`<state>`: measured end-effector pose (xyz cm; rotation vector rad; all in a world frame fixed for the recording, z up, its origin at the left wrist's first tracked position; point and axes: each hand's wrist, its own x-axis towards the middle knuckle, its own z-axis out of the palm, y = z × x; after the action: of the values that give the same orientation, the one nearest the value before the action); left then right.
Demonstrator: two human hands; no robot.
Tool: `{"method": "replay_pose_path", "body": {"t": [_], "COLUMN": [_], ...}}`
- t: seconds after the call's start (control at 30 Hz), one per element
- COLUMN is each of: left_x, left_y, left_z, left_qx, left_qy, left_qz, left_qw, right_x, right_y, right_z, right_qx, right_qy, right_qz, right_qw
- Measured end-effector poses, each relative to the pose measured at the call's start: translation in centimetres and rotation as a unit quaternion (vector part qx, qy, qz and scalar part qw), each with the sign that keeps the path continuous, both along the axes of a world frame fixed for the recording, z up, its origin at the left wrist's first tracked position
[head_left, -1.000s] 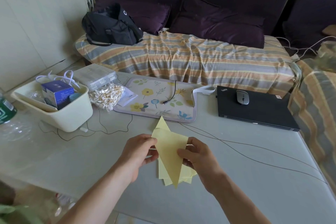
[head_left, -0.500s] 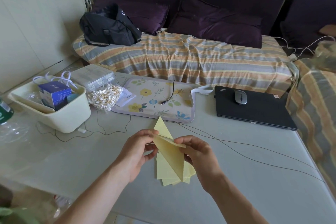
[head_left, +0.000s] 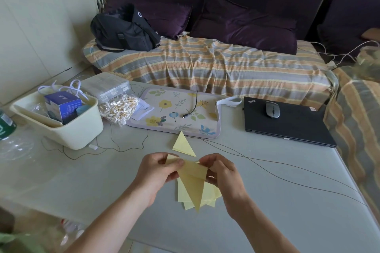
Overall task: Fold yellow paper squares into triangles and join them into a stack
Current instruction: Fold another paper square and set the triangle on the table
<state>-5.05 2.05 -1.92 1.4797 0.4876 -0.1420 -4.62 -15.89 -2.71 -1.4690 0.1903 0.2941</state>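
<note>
One folded triangle lay finished on the table, loose yellow squares waited beneath, while the left hand and right hand pinched a half-folded sheet between them

Soft, even daylight; no harsh glare.
Faint shadow under the left hand and right hand on the table. Sharp around the hands, softer and smeared toward the frame corners. Wide-angle bending of the table edge and sofa far beyond the hands.
</note>
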Motion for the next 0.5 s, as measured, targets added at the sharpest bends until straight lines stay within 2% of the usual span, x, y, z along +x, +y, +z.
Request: {"method": "replay_pose_path", "body": {"t": [0.1, 0.2, 0.4, 0.5], "left_x": [-0.21, -0.29, -0.04, 0.04], "left_y": [-0.29, -0.51, -0.35, -0.31], "left_z": [0.07, 0.15, -0.17, -0.39], "left_qx": [0.044, 0.07, 0.032, 0.045], "left_qy": [-0.02, -0.03, -0.033, -0.033], "left_qz": [-0.044, -0.078, -0.059, -0.05], "left_qw": [0.998, 0.994, 0.997, 0.997], "right_x": [-0.02, -0.44, -0.46, -0.5], "right_y": [-0.06, 0.13, 0.24, 0.3], "right_z": [-0.24, -0.44, -0.3, -0.24], "right_qx": [-0.036, -0.091, -0.102, -0.114], "right_qy": [0.018, -0.004, -0.017, -0.004], "right_qz": [0.035, 0.088, 0.07, 0.082], "right_qw": [0.999, 0.992, 0.992, 0.99]}}
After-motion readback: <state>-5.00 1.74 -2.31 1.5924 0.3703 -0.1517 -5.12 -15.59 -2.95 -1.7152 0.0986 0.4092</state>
